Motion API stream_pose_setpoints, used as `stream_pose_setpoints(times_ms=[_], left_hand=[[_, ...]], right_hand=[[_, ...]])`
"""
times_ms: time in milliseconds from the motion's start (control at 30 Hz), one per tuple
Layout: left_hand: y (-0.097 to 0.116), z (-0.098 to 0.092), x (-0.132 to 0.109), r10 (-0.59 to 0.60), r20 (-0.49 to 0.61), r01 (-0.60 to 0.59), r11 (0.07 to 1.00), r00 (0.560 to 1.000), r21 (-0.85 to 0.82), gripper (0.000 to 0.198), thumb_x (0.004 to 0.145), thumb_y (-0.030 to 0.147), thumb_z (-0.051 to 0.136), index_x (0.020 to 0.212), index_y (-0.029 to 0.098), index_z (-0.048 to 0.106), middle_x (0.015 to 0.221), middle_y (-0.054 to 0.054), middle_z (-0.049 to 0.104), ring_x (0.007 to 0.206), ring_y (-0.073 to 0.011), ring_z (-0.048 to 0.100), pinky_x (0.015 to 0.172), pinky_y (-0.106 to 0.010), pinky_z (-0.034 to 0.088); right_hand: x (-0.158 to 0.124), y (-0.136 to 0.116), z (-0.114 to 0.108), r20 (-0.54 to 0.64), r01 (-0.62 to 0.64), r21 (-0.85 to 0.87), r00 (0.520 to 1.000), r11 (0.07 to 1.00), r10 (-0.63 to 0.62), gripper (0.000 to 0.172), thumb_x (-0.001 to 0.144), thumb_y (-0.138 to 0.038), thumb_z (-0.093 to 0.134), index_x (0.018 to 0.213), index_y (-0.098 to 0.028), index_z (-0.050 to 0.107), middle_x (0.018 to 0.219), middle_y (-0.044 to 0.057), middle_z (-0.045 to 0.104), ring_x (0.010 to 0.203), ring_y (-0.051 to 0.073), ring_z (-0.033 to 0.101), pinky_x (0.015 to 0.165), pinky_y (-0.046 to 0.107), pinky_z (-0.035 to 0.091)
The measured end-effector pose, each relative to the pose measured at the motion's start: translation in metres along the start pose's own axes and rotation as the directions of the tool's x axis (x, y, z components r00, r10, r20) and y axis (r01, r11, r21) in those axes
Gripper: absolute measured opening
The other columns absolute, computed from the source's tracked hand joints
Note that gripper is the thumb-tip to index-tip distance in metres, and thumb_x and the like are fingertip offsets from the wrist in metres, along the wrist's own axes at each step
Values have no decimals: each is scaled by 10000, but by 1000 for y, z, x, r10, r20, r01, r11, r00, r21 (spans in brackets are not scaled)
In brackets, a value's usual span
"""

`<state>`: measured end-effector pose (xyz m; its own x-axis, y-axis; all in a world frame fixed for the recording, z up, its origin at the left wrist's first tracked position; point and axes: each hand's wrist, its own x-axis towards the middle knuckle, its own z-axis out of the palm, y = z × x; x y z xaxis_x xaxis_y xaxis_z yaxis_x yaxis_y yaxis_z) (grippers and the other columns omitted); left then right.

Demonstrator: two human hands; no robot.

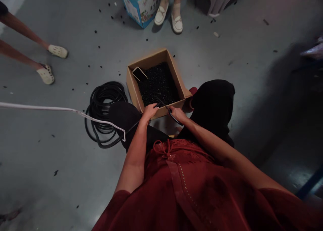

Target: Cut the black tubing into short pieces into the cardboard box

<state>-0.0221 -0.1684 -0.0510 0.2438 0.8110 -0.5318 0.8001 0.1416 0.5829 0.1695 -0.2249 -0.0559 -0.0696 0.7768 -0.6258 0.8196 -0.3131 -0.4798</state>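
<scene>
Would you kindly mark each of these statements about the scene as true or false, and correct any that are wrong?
1. The cardboard box is filled with small black pieces. True.
2. The left hand holds a thin black cable over the near rim of the box. True.
3. The right hand holds a white cable. False: it holds black-handled scissors.
4. The coil of thick black cable lies inside the box. False: it lies on the floor to the left of the box.
5. Another person's white clogs stand on the floor to the left of the box. True.
</scene>
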Motion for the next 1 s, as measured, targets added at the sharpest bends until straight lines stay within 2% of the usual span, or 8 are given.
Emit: stream_pose_setpoints(times_ms=[100,233,400,467,600,700,833,1000], left_hand=[[0,1,1,8,22,-9,999,1000,44,444,884,222,507,1286,139,674,1195,-102,730,1058,-240,666,938,-315,477],[4,1,-4,-50,-72,48,999,996,-20,502,853,165,551,1348,98,601,1303,-154,670,1174,-228,634,992,-296,462],[13,-5,-20,-51,-72,32,969,996,-244,414,849,157,583,1253,80,636,1198,-141,707,987,-191,685,814,-268,529],[17,-10,-28,-7,-104,-23,958,995,-287,389,868,183,577,1237,86,652,1132,-120,724,876,-165,685,770,-253,528],[24,-24,-42,34,-181,-88,951,983,-295,418,888,212,568,1291,131,642,1149,-90,719,815,-140,674,789,-249,531],[31,-33,-53,86,-191,-110,987,978,-118,409,919,215,538,1311,162,641,1174,-95,708,878,-166,681,853,-276,522],[42,-43,-67,196,-175,-151,958,965,242,404,975,268,483,1347,204,626,1134,-120,709,1059,-231,661,945,-310,473],[49,-46,-73,198,-211,-144,958,957,247,412,995,289,448,1369,209,601,1232,-115,691,1138,-230,642,989,-306,458]], right_hand=[[0,2,0,-15,-16,-3,1000,1000,16,383,896,-403,526,1192,-202,664,1073,160,737,1037,327,673,815,342,467],[1,5,-3,-39,-20,15,999,1000,21,403,914,-431,521,1213,-191,646,1094,151,736,1067,312,668,828,323,465],[-8,4,-8,-64,49,97,997,994,-43,437,959,-494,461,1245,-204,618,1106,105,737,1064,276,673,835,300,471],[-16,3,-10,-79,99,185,993,978,-86,452,951,-548,463,1220,-225,627,1044,80,745,1003,267,686,817,304,485],[-34,2,-12,-42,142,303,990,942,-136,491,944,-647,403,1114,-248,632,771,29,707,698,221,679,689,304,503],[-38,3,-11,-32,106,262,994,959,-101,503,954,-645,367,1041,-224,629,759,47,699,688,228,673,675,310,496],[-33,5,-10,-71,12,164,997,986,-1,498,899,-577,541,1197,-183,602,1040,132,733,956,292,690,777,328,486],[-32,7,-8,-52,61,172,997,983,-53,510,893,-517,573,1270,-173,575,1150,131,709,1057,294,658,828,327,469]])
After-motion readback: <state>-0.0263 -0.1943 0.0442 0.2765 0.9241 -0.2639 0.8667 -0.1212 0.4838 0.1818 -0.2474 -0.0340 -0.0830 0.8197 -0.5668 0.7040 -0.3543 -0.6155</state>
